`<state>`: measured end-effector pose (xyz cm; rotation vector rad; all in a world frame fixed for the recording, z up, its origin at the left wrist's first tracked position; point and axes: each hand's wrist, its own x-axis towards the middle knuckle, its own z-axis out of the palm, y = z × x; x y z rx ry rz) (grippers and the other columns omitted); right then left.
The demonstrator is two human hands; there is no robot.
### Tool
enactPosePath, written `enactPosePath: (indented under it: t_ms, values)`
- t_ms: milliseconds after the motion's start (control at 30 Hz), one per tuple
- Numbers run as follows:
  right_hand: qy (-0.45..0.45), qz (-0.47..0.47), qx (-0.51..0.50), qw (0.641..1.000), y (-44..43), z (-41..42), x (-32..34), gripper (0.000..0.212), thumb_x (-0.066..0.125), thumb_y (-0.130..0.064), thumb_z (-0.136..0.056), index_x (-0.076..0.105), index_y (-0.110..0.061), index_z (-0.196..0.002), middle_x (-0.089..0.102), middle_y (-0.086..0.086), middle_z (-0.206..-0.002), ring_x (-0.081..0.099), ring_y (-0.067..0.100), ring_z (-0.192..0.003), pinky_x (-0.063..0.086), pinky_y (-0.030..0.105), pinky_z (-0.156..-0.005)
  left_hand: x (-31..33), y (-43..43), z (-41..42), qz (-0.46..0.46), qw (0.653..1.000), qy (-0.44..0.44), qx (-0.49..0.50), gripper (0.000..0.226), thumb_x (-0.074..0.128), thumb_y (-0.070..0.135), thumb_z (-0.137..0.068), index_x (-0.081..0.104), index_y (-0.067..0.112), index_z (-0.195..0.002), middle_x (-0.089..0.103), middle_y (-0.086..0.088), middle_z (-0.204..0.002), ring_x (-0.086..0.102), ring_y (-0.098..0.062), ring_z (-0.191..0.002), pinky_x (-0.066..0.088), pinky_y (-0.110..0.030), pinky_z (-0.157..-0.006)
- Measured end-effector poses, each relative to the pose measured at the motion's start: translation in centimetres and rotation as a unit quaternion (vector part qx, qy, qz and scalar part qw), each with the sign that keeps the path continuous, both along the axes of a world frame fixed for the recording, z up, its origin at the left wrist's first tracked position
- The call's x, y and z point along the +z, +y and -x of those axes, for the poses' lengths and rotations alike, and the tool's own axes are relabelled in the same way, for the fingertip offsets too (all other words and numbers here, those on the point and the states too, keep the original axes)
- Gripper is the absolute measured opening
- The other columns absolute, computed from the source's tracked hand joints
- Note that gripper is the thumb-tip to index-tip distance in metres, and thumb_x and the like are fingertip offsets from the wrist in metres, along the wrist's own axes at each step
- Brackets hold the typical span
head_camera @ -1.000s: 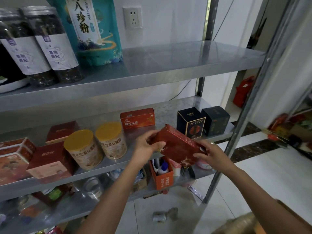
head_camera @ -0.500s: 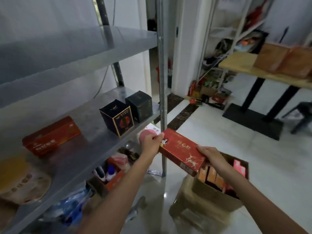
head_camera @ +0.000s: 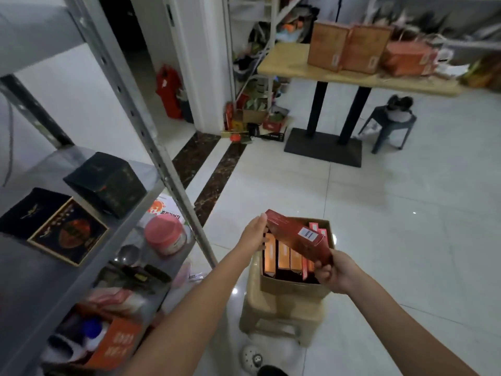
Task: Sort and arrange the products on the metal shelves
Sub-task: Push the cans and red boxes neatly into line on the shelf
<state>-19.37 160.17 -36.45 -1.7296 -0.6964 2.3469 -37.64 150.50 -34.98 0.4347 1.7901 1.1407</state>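
Holds a box (head_camera: 298, 238) tilted over a carton (head_camera: 292, 288), left hand (head_camera: 253, 234) at the far end, right hand (head_camera: 334, 272) at the near end. Carton on a stool (head_camera: 279, 317), right of the metal shelf (head_camera: 29, 280), packs (head_camera: 283, 257) upright inside. Table (head_camera: 295, 67) far behind.

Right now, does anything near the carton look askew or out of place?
Yes: the red box is slanted over the upright packs in the carton, held at both ends; a small round object lies on the floor.

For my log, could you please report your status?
Left hand and right hand hold the red box by its ends. Box tilted above the cardboard carton. Carton open, orange boxes inside.
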Motion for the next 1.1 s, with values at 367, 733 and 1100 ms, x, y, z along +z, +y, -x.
enactPosePath:
  t_ms: [367, 733, 1100]
  values:
    - [-0.291, -0.562, 0.176, 0.754, 2.0, 2.0, -8.0, 0.05, 0.044, -0.036, -0.102, 0.035, -0.026, -0.151, 0.069, 0.009, -0.101, 0.063, 0.024, -0.086, 0.049, 0.032, -0.073, -10.2, 5.9, 2.0, 0.152, 0.945, 0.233, -0.171, 0.07, 0.025, 0.051, -0.103, -0.002, 0.014, -0.156, -0.008, -0.01, -0.163, -0.008, -0.026, -0.15, 0.003, -0.039, -0.121]
    - [-0.426, -0.578, 0.388, 0.578, 2.6, 3.4, -14.6, 0.071, 0.077, -0.036, -0.081, 0.049, -0.013, -0.142, 0.068, 0.018, -0.103, 0.066, 0.032, -0.092, 0.054, 0.043, -0.077, -19.0, 5.1, 1.2, 0.219, 0.856, 0.395, -0.252, 0.079, 0.017, 0.058, -0.1, -0.023, 0.011, -0.15, -0.027, -0.004, -0.159, -0.023, -0.021, -0.147, -0.007, -0.036, -0.119]
    - [-0.387, -0.606, 0.448, 0.532, 2.3, 4.6, -16.9, 0.105, 0.092, -0.026, -0.059, 0.033, -0.002, -0.142, 0.051, 0.022, -0.141, 0.049, 0.039, -0.131, 0.04, 0.057, -0.105, -19.8, 4.6, 1.7, 0.248, 0.803, 0.443, -0.313, 0.079, 0.015, 0.061, -0.098, -0.032, 0.017, -0.144, -0.043, -0.004, -0.148, -0.034, -0.023, -0.139, -0.013, -0.038, -0.116]
